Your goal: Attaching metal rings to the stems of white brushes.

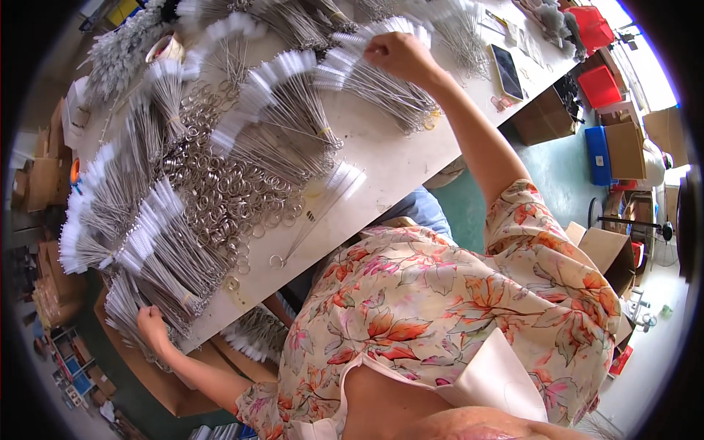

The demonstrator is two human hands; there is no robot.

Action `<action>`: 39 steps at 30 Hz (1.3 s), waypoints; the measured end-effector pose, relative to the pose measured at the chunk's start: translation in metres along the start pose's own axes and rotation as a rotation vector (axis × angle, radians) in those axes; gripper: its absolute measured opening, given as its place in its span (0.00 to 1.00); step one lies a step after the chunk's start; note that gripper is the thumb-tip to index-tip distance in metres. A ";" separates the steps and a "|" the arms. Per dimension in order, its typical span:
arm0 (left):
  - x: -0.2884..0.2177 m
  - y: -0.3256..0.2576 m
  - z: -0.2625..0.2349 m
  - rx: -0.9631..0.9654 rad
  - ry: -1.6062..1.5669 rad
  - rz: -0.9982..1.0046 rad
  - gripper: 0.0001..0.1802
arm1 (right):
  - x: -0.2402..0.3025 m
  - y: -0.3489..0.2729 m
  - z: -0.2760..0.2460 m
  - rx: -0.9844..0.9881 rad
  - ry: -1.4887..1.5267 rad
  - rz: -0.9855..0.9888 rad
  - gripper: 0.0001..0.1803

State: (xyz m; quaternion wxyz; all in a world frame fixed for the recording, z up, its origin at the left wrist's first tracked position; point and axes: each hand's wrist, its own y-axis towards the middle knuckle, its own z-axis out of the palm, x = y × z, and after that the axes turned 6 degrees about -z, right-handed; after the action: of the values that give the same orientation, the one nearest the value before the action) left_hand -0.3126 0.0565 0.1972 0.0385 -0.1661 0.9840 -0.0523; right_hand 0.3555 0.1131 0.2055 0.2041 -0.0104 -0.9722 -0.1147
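Bundles of thin wire brushes with white bristle heads cover much of the table. My right hand (402, 55) is over the far bundle of brushes (392, 86), its fingers curled down at the bristle ends. Whether it pinches a brush is hidden. At the table's near left corner, my left hand (152, 327) rests closed against a brush bundle (125, 312); what its fingers hold cannot be made out. Between the bundles spreads a heap of metal rings (227, 187). A few loose brushes (323, 202) lie near the front edge, beside a single ring (276, 261).
A phone-like dark-screened device (506, 72) lies at the table's right end. A roll of tape (165, 48) and grey bushy bundles (125, 59) are at the far left. Cardboard boxes (546, 116), a blue bin (598, 158) and red bins (598, 86) stand to the right.
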 end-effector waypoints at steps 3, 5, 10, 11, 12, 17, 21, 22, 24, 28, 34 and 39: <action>-0.004 -0.003 0.002 -0.038 -0.084 -0.059 0.08 | 0.012 -0.005 0.008 0.101 -0.053 0.034 0.12; -0.014 -0.008 -0.001 -0.127 -0.067 -0.129 0.08 | 0.016 -0.005 0.011 0.112 -0.121 0.031 0.12; -0.027 0.002 -0.023 -0.499 -0.268 -0.082 0.12 | -0.005 0.011 0.000 -0.120 0.178 -0.069 0.10; -0.036 0.005 -0.025 -0.528 -0.377 -0.073 0.12 | -0.012 0.017 -0.012 -0.287 0.068 -0.049 0.10; -0.039 0.012 -0.026 -0.547 -0.476 0.019 0.14 | -0.032 0.025 -0.024 -0.404 0.089 0.025 0.11; -0.073 0.009 -0.037 -0.491 -0.298 0.076 0.16 | -0.131 0.042 -0.074 -0.313 0.065 0.151 0.12; -0.110 -0.008 -0.026 -0.406 -0.527 0.200 0.16 | -0.154 0.030 -0.049 -0.070 -0.160 0.163 0.11; -0.121 -0.009 -0.020 -0.356 -0.540 0.195 0.16 | -0.161 0.025 -0.043 -0.043 -0.244 0.252 0.10; -0.137 -0.010 -0.017 -0.256 -0.539 0.160 0.18 | -0.175 0.021 -0.042 -0.015 -0.324 0.339 0.11; -0.172 -0.032 -0.025 -0.048 -0.846 -0.018 0.17 | -0.193 0.021 -0.057 -0.052 -0.244 0.197 0.10; -0.240 -0.065 -0.030 0.283 -1.479 0.184 0.16 | -0.076 0.017 -0.109 -0.217 0.685 0.093 0.11; -0.333 -0.114 -0.040 0.399 -1.394 0.558 0.11 | 0.080 -0.012 -0.059 0.096 1.560 -0.121 0.11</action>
State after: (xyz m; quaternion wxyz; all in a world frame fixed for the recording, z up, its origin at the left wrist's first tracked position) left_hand 0.0340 0.0632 0.2693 0.6893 0.1035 0.7100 -0.1003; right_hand 0.3045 0.0855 0.2878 0.8218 0.1349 -0.5505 -0.0576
